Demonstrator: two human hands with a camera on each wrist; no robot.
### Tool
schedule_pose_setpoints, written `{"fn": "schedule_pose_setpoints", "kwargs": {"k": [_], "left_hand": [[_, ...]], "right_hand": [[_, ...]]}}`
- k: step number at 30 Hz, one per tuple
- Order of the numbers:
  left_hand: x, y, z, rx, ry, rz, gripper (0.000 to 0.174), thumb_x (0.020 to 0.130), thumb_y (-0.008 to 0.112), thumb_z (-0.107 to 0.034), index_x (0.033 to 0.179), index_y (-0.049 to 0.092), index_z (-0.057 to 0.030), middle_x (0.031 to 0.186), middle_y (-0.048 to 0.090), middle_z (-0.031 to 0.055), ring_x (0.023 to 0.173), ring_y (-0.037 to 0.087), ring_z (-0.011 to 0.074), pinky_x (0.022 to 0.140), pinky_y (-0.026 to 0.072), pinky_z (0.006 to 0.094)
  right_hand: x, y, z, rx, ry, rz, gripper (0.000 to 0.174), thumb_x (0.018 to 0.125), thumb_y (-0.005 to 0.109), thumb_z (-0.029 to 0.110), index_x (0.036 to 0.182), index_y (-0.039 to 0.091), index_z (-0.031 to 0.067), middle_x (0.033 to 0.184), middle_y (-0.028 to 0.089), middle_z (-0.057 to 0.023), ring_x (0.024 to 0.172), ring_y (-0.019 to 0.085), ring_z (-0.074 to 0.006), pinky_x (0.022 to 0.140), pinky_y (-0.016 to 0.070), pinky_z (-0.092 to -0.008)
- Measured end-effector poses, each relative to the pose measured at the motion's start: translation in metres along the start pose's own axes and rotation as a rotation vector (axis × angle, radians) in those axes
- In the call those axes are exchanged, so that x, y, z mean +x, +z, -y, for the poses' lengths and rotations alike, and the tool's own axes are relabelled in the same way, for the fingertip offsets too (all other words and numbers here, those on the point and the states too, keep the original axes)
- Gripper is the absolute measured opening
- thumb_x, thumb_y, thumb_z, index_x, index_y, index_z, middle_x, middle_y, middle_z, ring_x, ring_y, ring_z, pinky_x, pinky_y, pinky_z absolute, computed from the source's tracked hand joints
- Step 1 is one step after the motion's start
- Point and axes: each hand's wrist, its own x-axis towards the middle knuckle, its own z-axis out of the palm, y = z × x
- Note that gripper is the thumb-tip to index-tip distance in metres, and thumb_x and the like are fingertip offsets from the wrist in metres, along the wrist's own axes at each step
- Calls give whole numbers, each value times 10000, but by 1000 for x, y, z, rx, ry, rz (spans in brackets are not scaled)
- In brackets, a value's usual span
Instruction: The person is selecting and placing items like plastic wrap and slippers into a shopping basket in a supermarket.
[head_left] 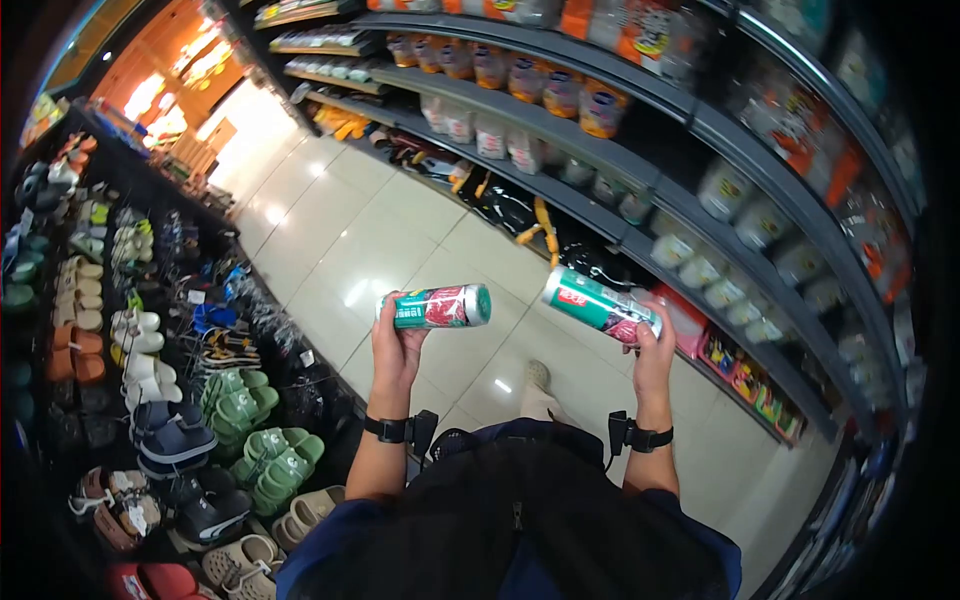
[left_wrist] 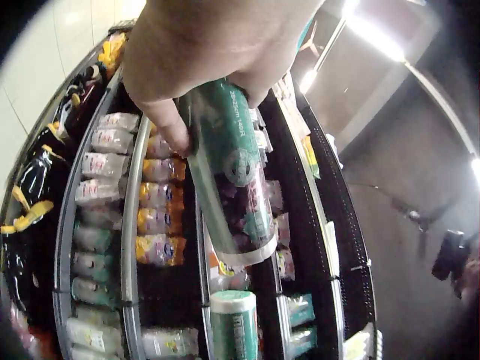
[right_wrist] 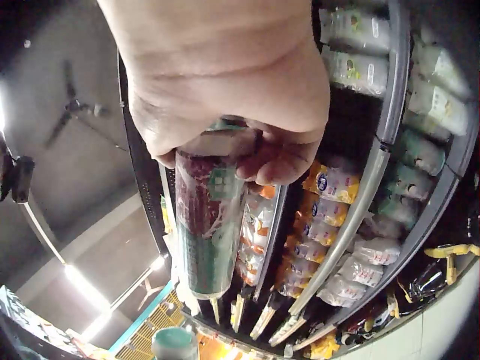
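My left hand (head_left: 396, 350) grips one end of a roll of plastic food bags (head_left: 440, 307) in a green wrapper with a dark red picture. The roll lies nearly level, its far end pointing right. A similar roll of bags (head_left: 600, 303) is in my right hand (head_left: 652, 350), fingers and thumb round its near end; it slants up to the left. A gap separates the two rolls, both held over the floor. The left wrist view shows size print on the left roll (left_wrist: 232, 165). Below the right-hand roll (right_wrist: 202, 232), the right wrist view shows the other roll's green end (right_wrist: 175, 341).
Curved shelves (head_left: 590, 140) with packaged goods run along the front and right. On the left stands a rack of sandals and clogs (head_left: 265, 400). A tiled floor (head_left: 400, 235) lies between them, with black items with yellow handles (head_left: 540, 235) low under the shelves.
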Motion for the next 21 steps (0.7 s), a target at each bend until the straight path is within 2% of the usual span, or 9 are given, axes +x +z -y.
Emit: {"fn": "schedule_pose_setpoints", "kwargs": {"k": [3,6,9,10,13,14,17,20,21], "left_hand": [[26,11,-6,54,52,-92,281,1073,548,-300,1189,560,-44,1139,674,138,1013,720,230,833,652,382],[48,24,-9,111,88,-138,264,1069,554,-292,1183,574,-54,1146,673,126,1030,710,232,884,638,394],[67,39,-6,154,174,-220,260,1047,601,-308,1179,577,-84,1104,665,84,973,707,183,777,648,322],[72,42,-7,141,196,-229,260,1047,601,-308,1179,577,-84,1104,665,84,973,707,183,777,648,322],[87,40,-8,139,187,-267,405,1039,619,-249,1356,470,-45,1149,648,104,977,709,196,737,645,310],[93,39,-6,126,208,-274,405,1039,619,-249,1356,470,-45,1149,648,104,977,709,196,737,645,310],[106,41,-14,98,230,-361,442,1027,639,-259,1376,465,-50,1138,653,97,969,707,185,730,638,298],[125,17,-30,100,251,-394,438,1026,639,-250,1374,465,-49,1131,655,98,963,710,186,721,642,293],[135,8,-37,93,258,-388,438,1026,639,-250,1374,465,-49,1131,655,98,963,710,186,721,642,293]], "right_hand": [[51,-1,-3,-23,27,31,310,925,584,116,1218,608,16,970,637,-48,733,575,-96,574,474,-248],[97,6,-4,-40,34,89,302,926,582,122,1210,611,23,954,641,-42,736,565,-90,576,471,-246],[143,24,-6,-100,50,201,291,916,595,123,1191,616,31,941,641,-24,739,564,-80,580,470,-243],[154,35,-4,-138,34,243,290,902,608,112,1182,618,35,941,641,-18,753,570,-78,585,475,-239],[178,81,-3,-107,47,421,294,894,617,115,1178,621,42,956,641,-14,780,578,-77,612,497,-239],[187,96,-14,-116,-7,501,311,896,628,154,1183,614,34,959,643,-18,768,583,-83,615,502,-240],[212,141,-26,-21,72,632,455,902,656,367,1195,592,26,940,647,-26,745,611,-82,601,506,-239],[232,186,-30,-60,49,711,475,901,667,390,1193,593,23,932,646,-32,745,611,-83,612,508,-241],[238,200,-35,-56,54,738,395,906,658,314,1175,604,31,916,631,-23,734,578,-83,605,498,-256]]}}
